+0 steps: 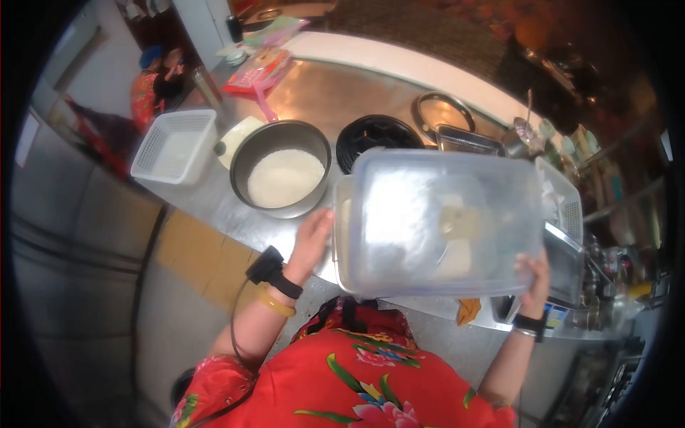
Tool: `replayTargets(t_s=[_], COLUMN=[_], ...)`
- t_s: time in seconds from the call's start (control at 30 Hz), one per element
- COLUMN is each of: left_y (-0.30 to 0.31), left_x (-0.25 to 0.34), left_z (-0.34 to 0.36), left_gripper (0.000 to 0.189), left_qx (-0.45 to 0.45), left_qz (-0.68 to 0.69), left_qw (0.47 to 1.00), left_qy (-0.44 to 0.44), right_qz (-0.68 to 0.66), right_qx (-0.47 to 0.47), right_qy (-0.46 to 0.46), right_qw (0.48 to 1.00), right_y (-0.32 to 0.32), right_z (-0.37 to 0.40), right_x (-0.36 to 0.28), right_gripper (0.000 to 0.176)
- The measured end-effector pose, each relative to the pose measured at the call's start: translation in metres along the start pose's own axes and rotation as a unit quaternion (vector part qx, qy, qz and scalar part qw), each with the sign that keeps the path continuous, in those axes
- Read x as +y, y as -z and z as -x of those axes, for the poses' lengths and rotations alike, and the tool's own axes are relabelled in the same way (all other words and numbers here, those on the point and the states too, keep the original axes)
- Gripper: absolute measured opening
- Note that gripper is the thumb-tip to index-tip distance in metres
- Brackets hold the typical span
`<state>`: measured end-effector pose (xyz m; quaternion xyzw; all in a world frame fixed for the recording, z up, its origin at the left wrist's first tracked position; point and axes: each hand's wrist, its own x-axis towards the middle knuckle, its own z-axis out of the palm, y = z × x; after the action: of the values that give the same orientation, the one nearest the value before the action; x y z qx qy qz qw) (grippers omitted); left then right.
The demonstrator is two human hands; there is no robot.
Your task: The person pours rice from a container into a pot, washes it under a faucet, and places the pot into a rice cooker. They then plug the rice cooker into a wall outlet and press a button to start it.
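Note:
A translucent plastic lid (414,207) lies over a pale plastic container (343,246), shifted right so that the container's left rim shows. My right hand (532,282) grips the lid near its lower right corner, fingers on top. At the container's left edge, my left hand (312,239) has its fingers curled against the rim. Something pale and yellowish shows blurred through the lid. Just beyond my left hand stands a dark round pot (246,192) with white grains or powder (287,177) inside.
A white perforated basket (171,150) sits at the table's left end. Behind the lid are a black round tray (374,132) and a metal ring-shaped lid (442,114). Another white basket (564,192) stands right. A person (150,89) is in the far left background.

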<state>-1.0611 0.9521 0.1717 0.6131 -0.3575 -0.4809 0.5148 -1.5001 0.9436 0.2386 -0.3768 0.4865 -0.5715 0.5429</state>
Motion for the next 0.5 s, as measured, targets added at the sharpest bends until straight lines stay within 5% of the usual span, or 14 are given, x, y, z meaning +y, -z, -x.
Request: replayTargets(t_s=[0.1,0.2,0.27,0.3,0.37,0.5], left_y=[-0.012,-0.009,-0.016,-0.021,-0.035,-0.047], left_x=[0.013,0.002,0.008,0.011,0.021,0.004], left_z=[0.015,0.016,0.017,0.016,0.015,0.002], left_gripper=[0.044,0.044,0.044,0.044,0.042,0.041], left_qx=[-0.032,-0.023,-0.055,-0.032,0.012,-0.053], left_qz=[0.084,0.106,0.161,0.131,0.055,0.025], left_qw=[0.993,0.993,0.985,0.991,0.998,0.997], left_qy=[-0.08,-0.046,-0.015,-0.019,-0.03,-0.048], right_qz=[-0.036,-0.047,0.205,0.204,0.413,0.499], right_qx=[-0.04,-0.039,-0.015,0.0,0.027,0.044], right_qy=[-0.034,-0.06,-0.028,-0.022,0.2,0.176], right_qw=[0.998,0.996,0.978,0.979,0.888,0.848], right_y=[-0.037,-0.039,-0.024,-0.019,-0.011,0.0], right_z=[-0.001,-0.012,-0.024,-0.032,-0.042,-0.055], right_x=[0.028,0.047,0.056,0.06,0.07,0.081], right_gripper=[0.058,0.056,0.051,0.051,0.049,0.05])
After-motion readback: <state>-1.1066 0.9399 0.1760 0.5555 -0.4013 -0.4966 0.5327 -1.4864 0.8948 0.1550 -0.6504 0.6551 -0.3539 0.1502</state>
